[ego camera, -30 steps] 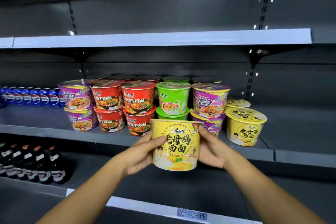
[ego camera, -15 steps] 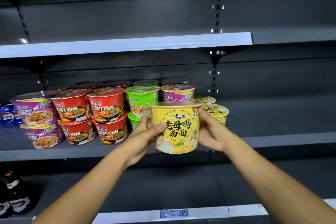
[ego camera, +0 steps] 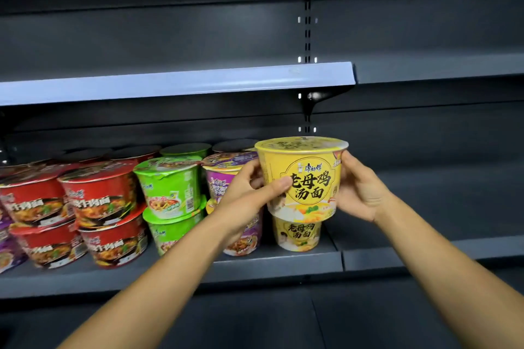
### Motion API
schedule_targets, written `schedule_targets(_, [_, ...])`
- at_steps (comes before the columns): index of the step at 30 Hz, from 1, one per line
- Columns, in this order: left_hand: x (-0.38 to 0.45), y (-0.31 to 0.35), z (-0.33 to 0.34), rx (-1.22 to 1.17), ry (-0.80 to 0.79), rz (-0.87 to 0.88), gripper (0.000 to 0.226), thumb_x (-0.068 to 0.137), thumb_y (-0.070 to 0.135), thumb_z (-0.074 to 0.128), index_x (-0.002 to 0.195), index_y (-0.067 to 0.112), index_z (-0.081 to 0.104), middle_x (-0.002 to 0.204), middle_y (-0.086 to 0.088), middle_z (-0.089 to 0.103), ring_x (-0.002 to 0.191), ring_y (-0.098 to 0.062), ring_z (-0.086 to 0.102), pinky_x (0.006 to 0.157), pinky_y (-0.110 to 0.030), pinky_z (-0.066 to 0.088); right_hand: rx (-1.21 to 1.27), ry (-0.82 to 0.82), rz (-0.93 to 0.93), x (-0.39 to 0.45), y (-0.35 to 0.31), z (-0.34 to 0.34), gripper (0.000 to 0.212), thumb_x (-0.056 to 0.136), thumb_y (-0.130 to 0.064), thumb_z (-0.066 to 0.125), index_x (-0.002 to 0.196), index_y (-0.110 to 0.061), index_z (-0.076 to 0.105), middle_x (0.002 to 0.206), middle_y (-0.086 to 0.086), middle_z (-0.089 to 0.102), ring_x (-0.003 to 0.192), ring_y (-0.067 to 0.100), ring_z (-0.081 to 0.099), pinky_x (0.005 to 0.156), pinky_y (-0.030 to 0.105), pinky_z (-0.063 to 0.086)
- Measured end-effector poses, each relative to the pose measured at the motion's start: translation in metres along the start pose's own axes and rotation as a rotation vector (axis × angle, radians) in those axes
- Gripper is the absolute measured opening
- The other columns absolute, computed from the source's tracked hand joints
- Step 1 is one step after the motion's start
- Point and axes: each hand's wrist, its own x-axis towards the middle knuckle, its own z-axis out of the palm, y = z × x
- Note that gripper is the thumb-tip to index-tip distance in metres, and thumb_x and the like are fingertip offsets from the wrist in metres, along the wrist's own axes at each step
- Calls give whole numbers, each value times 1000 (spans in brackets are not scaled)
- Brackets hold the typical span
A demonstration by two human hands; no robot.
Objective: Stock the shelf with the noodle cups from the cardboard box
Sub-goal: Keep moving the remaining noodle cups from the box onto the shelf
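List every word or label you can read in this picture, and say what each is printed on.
"康师傅": held yellow cup, between left hand and right hand.
"老母鸡汤面": held yellow cup.
"老母鸡汤面": lower yellow cup on the shelf.
Red cups: large characters, blurred.
Green cups and purple cups: print unreadable.

Two bare forearms reach in from the bottom edge of the head view, with no sleeve, watch, band or glove on either. The left hand and the right hand carry no rings. The one thumbnail that shows, on the left thumb, is short and unpainted.
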Motion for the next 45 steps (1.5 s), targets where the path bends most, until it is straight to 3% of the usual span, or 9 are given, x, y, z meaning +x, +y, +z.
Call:
schedule_targets(5, [38, -6, 29, 78, 34, 4, 94, 52, 52, 86, 135, 31, 48, 118, 3, 68, 114, -14, 60, 97, -38, 50, -8, -35, -27, 12, -19, -42, 100, 55, -40, 89, 137, -4, 45, 140, 24, 47, 130, 38, 44, 102, 51, 42])
schedule_targets(10, [65, -20, 46, 125, 38, -29, 39, 86, 23, 67, 113, 46, 52, 114, 5, 68, 108, -8, 62, 74, -16, 51, -90, -18, 10, 30, -21, -73, 108, 53, -57, 84, 140, -10, 42, 139, 21, 49, 130, 36, 46, 105, 54, 39])
schedule_targets(13, [79, -29, 53, 143, 107, -22, 44, 92, 16, 59, 130, 35, 48, 118, 5, 67, 107, -9, 63, 82, -25, 54, -86, 93, 23, 45, -16, -83, 106, 52, -66, 80, 138, -14, 45, 134, 18, 55, 126, 33, 51, 101, 52, 44])
schedule_targets(18, [109, -50, 57, 185, 304, -21, 54, 94, 22, 57, 141, 37, 36, 127, 15, 57, 116, -12, 56, 99, -43, 48, -68, 245, -13, 70, -4, -88, 46, 84, -49, 49, 112, -15, 62, 115, 15, 68, 113, 31, 60, 94, 50, 46])
schedule_targets(23, [133, -71, 59, 225, 550, -107, 49, 87, 38, 58, 133, 27, 43, 126, 1, 56, 113, -20, 57, 97, -44, 49, -106, 319, 11, 99, 2, -97, 53, 92, -42, 46, 131, -7, 52, 123, 19, 63, 116, 34, 58, 101, 53, 43])
schedule_targets(27, [150, -86, 60, 228, 586, -159, 49, 83, 48, 48, 130, 36, 45, 121, 2, 61, 109, -26, 61, 94, -47, 50, -110, 348, -9, 119, 7, -105, 44, 94, -33, 47, 127, -7, 56, 121, 19, 64, 116, 34, 58, 100, 53, 44])
schedule_targets(31, [156, -93, 52, 181, 589, -204, 47, 93, 40, 47, 138, 37, 39, 123, -1, 63, 112, -26, 60, 97, -48, 49, -106, 377, 17, 133, 13, -113, 35, 94, -27, 49, 121, -6, 59, 121, 20, 63, 115, 32, 59, 99, 50, 44])
schedule_targets(41, [171, -106, 42, 141, 625, -280, 58, 92, 45, 47, 145, 37, 26, 129, -8, 59, 119, -30, 54, 101, -50, 44, -152, 393, 105, 155, 20, -120, 35, 96, -32, 48, 122, -10, 56, 116, 12, 66, 104, 23, 62, 72, 34, 48])
schedule_targets(45, [174, -102, 41, 139, 640, -287, 52, 98, 34, 42, 148, 33, 25, 137, -5, 52, 125, -28, 50, 105, -48, 41, -149, 416, 106, 160, 20, -118, 28, 97, -34, 47, 115, -14, 57, 106, 7, 67, 93, 18, 64, 65, 31, 47])
